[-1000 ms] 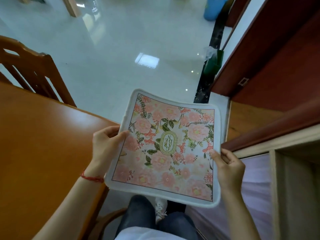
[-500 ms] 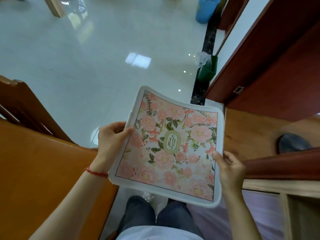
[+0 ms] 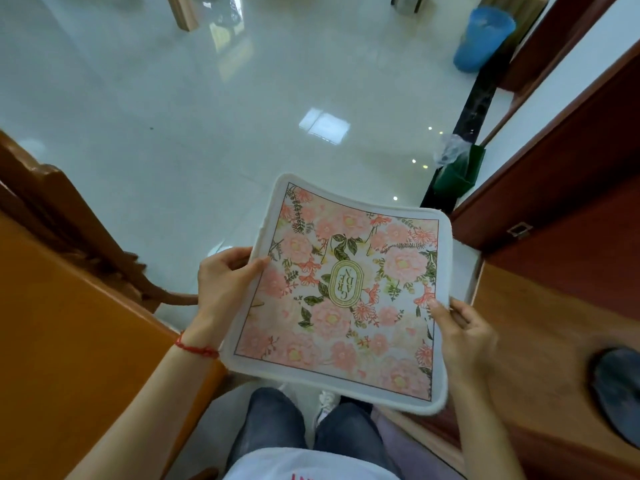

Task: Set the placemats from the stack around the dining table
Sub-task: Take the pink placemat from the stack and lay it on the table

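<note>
Placemat (image 3: 346, 299) pinched at opposite edges by left hand (image 3: 227, 289) and right hand (image 3: 462, 336), each grip closed; carried in air. Next, presumably: lowering flat onto desk (image 3: 69, 341), left of grip.

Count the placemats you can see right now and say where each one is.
1: a floral placemat held in the air between the left hand and right hand. More may lie beneath it, hidden.

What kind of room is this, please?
Probably a home dining room: an orange wooden table with a carved wooden chair beside it, a glossy tiled floor, and a floral placemat in both hands.
</note>
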The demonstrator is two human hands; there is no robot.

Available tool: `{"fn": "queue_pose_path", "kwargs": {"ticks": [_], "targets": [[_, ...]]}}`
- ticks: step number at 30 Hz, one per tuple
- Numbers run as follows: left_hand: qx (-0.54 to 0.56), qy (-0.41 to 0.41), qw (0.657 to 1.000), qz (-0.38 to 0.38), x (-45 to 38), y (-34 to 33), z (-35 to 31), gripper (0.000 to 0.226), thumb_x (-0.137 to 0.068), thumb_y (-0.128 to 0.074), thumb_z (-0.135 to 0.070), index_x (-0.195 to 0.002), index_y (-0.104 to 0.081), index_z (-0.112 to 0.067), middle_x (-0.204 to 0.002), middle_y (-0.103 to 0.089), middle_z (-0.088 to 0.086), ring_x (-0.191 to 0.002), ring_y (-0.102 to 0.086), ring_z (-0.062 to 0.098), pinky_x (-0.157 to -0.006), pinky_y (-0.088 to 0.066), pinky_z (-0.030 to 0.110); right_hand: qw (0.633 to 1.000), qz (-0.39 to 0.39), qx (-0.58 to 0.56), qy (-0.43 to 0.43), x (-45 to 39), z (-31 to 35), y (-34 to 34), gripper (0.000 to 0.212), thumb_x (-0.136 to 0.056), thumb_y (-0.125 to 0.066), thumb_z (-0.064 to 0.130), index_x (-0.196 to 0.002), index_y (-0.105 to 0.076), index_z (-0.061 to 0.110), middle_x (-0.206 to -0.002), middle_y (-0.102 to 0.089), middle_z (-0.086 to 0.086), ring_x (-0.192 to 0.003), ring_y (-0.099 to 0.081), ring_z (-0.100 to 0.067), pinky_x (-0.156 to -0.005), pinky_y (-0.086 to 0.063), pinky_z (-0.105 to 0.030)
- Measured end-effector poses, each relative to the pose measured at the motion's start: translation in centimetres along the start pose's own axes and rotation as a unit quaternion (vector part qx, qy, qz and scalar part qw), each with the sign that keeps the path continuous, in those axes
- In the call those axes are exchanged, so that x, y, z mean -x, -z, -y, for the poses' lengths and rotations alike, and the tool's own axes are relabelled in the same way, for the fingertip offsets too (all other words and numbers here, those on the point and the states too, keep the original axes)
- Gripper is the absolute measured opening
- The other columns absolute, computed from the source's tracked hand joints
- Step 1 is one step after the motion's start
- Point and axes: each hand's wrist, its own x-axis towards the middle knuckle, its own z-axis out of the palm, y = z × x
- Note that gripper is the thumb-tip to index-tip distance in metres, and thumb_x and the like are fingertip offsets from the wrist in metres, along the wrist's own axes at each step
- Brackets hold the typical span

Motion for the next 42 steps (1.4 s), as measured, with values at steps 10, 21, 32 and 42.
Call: {"fn": "queue_pose_path", "kwargs": {"ticks": [10,21,32,42], "targets": [[0.038,0.009,0.999,-0.024,-5.2,-4.1,-2.8,0.011,-0.077,-0.071,-0.014,-0.087,-0.070,-0.019,-0.083,-0.072,0.002,-0.069,-0.070,0.013,-0.059,-0.057,0.022,0.999,0.037,-0.016,0.003,-8.7,2.2,-1.6,0.012,-0.081,-0.068,0.009,-0.080,-0.066,0.021,-0.062,-0.067,0.024,-0.062,-0.065,0.005,-0.053,-0.047,-0.008],[0.048,0.035,0.996,-0.070,-17.0,-4.8,-5.9,0.015,-0.077,-0.072,-0.015,-0.091,-0.071,-0.014,-0.083,-0.072,0.001,-0.073,-0.069,0.015,-0.061,-0.057,0.021,0.997,0.071,0.014,0.020,-19.5,6.5,-10.3,0.008,-0.081,-0.068,0.012,-0.089,-0.068,0.016,-0.063,-0.067,0.026,-0.064,-0.066,0.004,-0.055,-0.051,-0.010],[0.088,0.069,0.982,-0.149,-24.5,-3.2,-8.1,0.021,-0.077,-0.072,-0.013,-0.097,-0.070,-0.009,-0.087,-0.072,0.007,-0.078,-0.070,0.022,-0.070,-0.058,0.033,0.983,0.173,0.015,0.059,-28.4,11.6,-19.4,0.012,-0.081,-0.068,0.008,-0.081,-0.065,0.020,-0.061,-0.067,0.024,-0.060,-0.064,0.004,-0.054,-0.049,-0.009],[0.142,0.094,0.936,-0.308,-28.3,-2.0,-9.5,0.025,-0.074,-0.073,-0.008,-0.098,-0.069,-0.001,-0.089,-0.071,0.013,-0.083,-0.069,0.026,-0.081,-0.055,0.040,0.928,0.349,0.043,0.123,-36.6,18.4,-30.0,0.016,-0.080,-0.069,0.012,-0.076,-0.066,0.027,-0.066,-0.069,0.018,-0.059,-0.066,-0.005,-0.052,-0.053,-0.017]]}}
